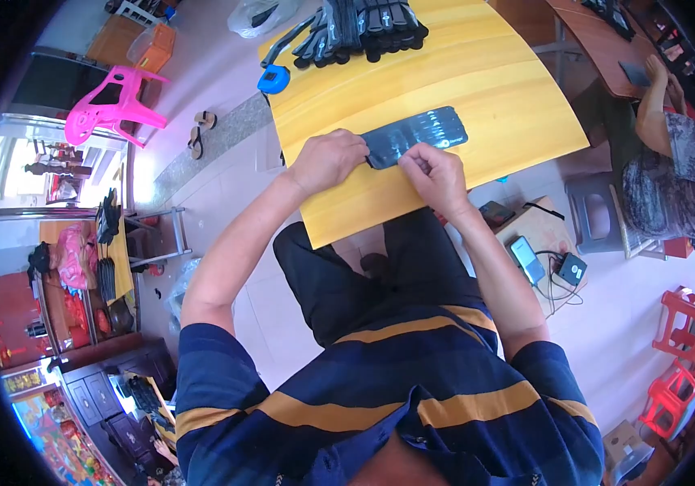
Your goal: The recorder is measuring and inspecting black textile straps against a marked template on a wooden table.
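A flat, dark, glossy pack (416,134) with rounded corners lies slantwise on the yellow wood-grain table (509,89). Light streaks run over its shiny surface, and a small white print shows near its right end. The fingers of my left hand (331,160) are bent together at the pack's left end, gripping it there. Along its near edge, my right hand (435,180) is closed with thumb and forefinger pinched. What those fingertips hold is too small to tell.
At the table's far edge lie several black-and-grey strips (359,32) with rounded ends, beside a blue tape measure (274,78). A pink chair (120,105) stands left. On the right are a low stand (546,231) with a phone and cables, red stools (684,324) and a seated person (680,178).
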### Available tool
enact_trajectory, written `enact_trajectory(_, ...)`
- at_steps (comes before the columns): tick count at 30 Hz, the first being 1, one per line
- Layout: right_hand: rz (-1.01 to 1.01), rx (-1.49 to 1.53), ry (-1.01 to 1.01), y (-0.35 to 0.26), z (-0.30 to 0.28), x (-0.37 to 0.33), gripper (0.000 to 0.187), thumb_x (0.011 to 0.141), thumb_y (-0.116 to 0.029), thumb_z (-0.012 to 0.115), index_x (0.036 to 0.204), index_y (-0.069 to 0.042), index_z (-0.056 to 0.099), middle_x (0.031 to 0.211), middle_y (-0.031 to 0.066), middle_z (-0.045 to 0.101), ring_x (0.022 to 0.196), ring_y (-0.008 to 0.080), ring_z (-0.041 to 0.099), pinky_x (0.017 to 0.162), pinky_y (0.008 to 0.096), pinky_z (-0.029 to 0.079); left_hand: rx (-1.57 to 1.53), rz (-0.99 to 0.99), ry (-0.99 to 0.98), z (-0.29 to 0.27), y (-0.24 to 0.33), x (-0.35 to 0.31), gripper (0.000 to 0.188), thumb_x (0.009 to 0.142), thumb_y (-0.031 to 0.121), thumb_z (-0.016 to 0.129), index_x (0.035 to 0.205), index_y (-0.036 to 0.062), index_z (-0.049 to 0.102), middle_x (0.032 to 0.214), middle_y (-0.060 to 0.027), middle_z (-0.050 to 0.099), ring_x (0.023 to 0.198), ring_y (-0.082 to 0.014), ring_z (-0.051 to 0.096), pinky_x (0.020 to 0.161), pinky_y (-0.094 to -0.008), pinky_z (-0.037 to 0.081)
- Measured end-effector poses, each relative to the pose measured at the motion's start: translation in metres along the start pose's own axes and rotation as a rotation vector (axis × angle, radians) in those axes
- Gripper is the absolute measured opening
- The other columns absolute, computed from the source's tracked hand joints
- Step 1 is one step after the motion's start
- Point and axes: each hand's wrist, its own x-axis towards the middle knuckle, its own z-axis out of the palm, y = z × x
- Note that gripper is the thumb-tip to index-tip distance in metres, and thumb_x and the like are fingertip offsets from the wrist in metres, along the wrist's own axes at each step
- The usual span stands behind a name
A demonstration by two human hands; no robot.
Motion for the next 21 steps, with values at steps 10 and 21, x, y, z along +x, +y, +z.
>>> enact_trajectory(10,0.034,-0.03,-0.016,-0.002,0.0,-0.001,0.013,0.091,-0.014,0.073,0.084,-0.004,0.067,0.066,0.0091,0.065,0.054,0.016,0.061,0.054,0.0298,0.048,-0.311,-0.426,-0.053,0.004,-0.025,0.021,0.017,0.098,0.021,0.061,0.092,0.0049,0.061,0.084,-0.0173,0.064,0.081,-0.0361,0.064,0.072,-0.045,0.05)
enact_trajectory(21,-0.454,-0.531,-0.193,-0.007,0.034,-0.007,0.044,0.086,-0.024,0.07,0.124,-0.003,0.063,0.128,0.0144,0.064,0.123,0.0354,0.058,0.103,0.0486,0.045,-0.464,-0.405,0.09,0.009,-0.024,0.024,0.02,0.102,0.021,0.057,0.095,0.0027,0.053,0.081,-0.0204,0.059,0.078,-0.04,0.06,0.071,-0.0454,0.047)
